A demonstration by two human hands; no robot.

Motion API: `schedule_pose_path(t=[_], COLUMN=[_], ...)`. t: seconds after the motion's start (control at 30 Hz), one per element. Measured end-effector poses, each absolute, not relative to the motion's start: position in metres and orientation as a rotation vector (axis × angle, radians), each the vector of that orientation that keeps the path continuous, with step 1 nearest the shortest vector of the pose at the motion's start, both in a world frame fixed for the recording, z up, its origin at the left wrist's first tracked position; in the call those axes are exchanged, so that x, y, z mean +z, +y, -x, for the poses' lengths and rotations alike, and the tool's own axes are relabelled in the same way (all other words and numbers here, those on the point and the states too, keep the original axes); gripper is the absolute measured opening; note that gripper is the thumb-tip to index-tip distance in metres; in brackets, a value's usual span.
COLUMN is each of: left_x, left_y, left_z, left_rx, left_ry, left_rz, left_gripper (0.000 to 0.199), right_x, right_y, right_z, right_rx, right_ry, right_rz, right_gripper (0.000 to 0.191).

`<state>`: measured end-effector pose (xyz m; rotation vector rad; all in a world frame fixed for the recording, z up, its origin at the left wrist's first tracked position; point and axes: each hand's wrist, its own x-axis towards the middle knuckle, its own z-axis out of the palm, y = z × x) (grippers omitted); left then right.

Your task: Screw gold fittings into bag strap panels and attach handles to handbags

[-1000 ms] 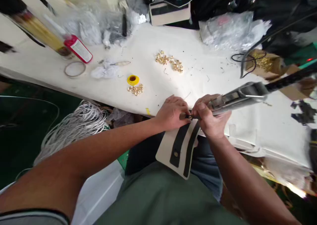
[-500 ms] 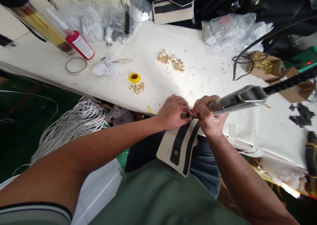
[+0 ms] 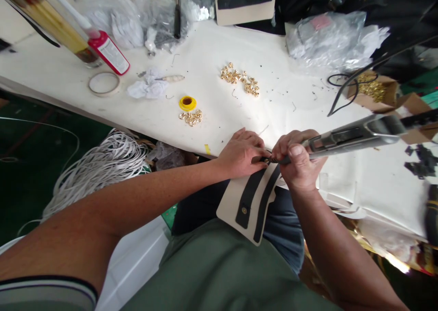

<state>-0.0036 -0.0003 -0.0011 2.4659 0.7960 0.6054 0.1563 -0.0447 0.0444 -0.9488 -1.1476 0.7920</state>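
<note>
My right hand is closed round a grey electric screwdriver, whose narrow end points left toward my left hand. My left hand pinches the upper edge of a beige panel with two black strips, right beside the tool's tip. The exact contact between tip and panel is hidden by fingers. This panel hangs over the table edge above my lap. A small round gold-coloured fitting shows near the lower end of one black strip.
Small gold fittings lie in piles on the white table, near a yellow ring. A red bottle and tape roll stand left. Cardboard boxes and a black cable are at right. White cords hang lower left.
The screwdriver and my right hand have shifted a little to the right, the tool's rear end most. My left hand keeps its hold on the panel. The view has shifted slightly.
</note>
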Motion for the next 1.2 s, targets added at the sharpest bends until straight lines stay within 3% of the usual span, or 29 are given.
schedule_pose_path(t=[1.2], left_x=[0.0041], left_y=[-0.0063], left_z=[0.0025], left_rx=[0.523], left_ry=[0.887], left_rz=[-2.481], left_gripper=[0.026], right_x=[0.0356], right_y=[-0.0439], right_z=[-0.1533], right_rx=[0.796], right_ry=[-1.127], right_rz=[0.949], right_gripper=[0.030])
